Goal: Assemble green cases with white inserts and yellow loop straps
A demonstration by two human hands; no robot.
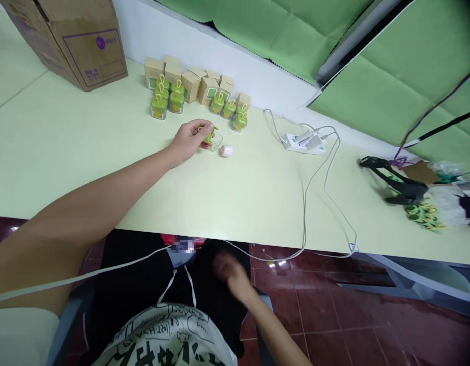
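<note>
My left hand (189, 140) is over the table, its thumb and fingers closed on a green lid (209, 136) with a small loop. Right beside the fingers stands a small clear square jar (216, 142), partly covered by the hand. Just to the right of the jar lies a small pale pink rounded piece (226, 151). My right hand (229, 272) is above my lap, below the table edge. Motion blurs its fingers, and no object shows in them.
Several green-lidded jars (158, 105) stand in groups in front of small cardboard boxes (190, 85) by the wall. A large carton (86, 51) is at the back left. A white power strip (304, 142) trails cables over the table edge. A black stand (401, 188) sits at right.
</note>
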